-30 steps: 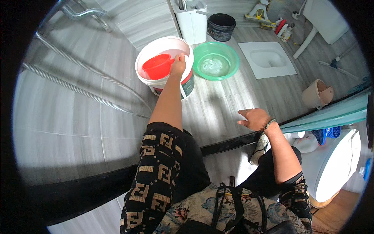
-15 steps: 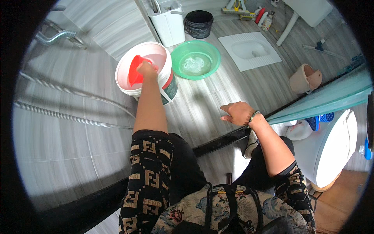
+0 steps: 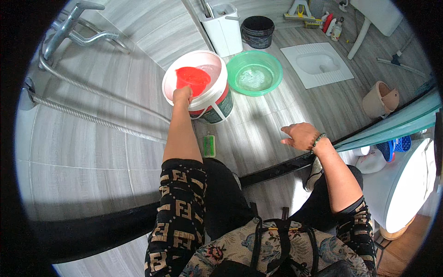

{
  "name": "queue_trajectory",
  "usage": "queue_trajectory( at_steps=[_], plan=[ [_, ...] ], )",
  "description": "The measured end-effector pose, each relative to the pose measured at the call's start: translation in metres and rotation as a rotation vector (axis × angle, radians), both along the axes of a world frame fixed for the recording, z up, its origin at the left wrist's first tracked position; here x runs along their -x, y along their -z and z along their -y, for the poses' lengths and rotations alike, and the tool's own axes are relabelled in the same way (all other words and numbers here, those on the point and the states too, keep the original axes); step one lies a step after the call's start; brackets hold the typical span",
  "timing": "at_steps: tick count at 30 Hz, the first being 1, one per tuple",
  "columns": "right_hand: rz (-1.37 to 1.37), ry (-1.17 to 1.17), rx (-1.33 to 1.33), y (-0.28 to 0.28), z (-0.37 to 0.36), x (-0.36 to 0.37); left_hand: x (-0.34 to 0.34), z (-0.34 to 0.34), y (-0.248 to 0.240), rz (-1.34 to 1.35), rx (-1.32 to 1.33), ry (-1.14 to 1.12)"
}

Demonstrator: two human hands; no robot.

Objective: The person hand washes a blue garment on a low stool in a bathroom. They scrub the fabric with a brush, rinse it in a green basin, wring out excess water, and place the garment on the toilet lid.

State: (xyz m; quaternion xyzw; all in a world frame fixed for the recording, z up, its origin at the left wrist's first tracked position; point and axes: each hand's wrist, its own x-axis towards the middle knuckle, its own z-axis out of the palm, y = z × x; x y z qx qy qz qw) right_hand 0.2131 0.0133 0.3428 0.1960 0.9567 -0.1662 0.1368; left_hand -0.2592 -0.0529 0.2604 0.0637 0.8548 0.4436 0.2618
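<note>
My left hand (image 3: 182, 95) is closed round the handle of a red water dipper (image 3: 194, 79), at the near rim of a large white bucket (image 3: 168, 94). The dipper's bowl is inside the bucket's mouth, above the water (image 3: 213, 71); whether it carries water I cannot tell. Beside the bucket, on its right, stands a green basin (image 3: 277, 78) with foamy water in it. My right hand (image 3: 302, 136), a beaded bracelet at its wrist, hovers over the floor with fingers stretched out and holds nothing.
A green-bristled brush (image 3: 209, 146) lies on the floor by my left forearm. Behind stand a white bin (image 3: 224, 34) and black bucket (image 3: 257, 33). A squat toilet (image 3: 318, 63) lies beyond the basin; a pink bucket (image 3: 376, 99) stands right. Shower hoses (image 3: 97, 116) run left. A dark sill (image 3: 277, 170) crosses before me.
My left hand has drawn back to the bucket's near rim, and the dipper has turned from tilted to flatter. The view has shifted, bringing the green brush into sight. My right hand stays stretched out.
</note>
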Motion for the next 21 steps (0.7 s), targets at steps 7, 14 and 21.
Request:
queue_trajectory(
  at_steps=[7,14,21],
  plan=[
    [0.022,0.057,0.0,0.003,-0.006,-0.015,-0.086,-0.012,-0.068,-0.703,0.679,0.366],
    [0.053,0.054,0.03,0.004,-0.003,-0.005,-0.04,0.026,-0.063,0.184,-0.321,0.01],
    [0.099,0.045,0.002,0.007,-0.004,-0.003,-0.087,0.029,-0.125,0.236,-0.699,0.257]
  ],
)
